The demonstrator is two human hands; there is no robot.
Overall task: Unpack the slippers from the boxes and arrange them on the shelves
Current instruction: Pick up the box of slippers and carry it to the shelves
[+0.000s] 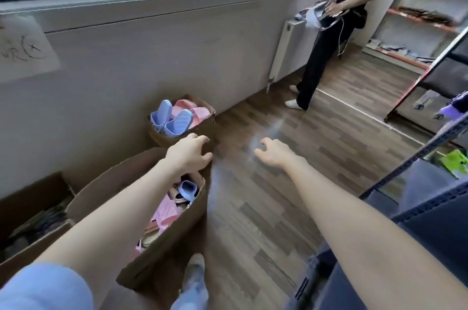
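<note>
A standing person [329,51] and a dark rack [415,195] flank the wood floor [266,208]. Along the wall, the far box [162,138] holds blue slippers [174,119] and pink ones; the near box [174,251] holds jumbled pink slippers [164,211]. The left hand [188,152] hovers at the near box's far rim, fingers loosely bent and empty, perhaps brushing cardboard. The right hand [272,153] hangs relaxed and empty over the floor. A third box [30,198] is cut off, its contents blurred.

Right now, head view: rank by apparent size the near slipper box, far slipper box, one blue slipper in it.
1. near slipper box: looks largest, but it is nearest the camera, so real size against the far one is unsure.
2. far slipper box.
3. blue slipper: clearly smallest, standing inside the far box.
</note>
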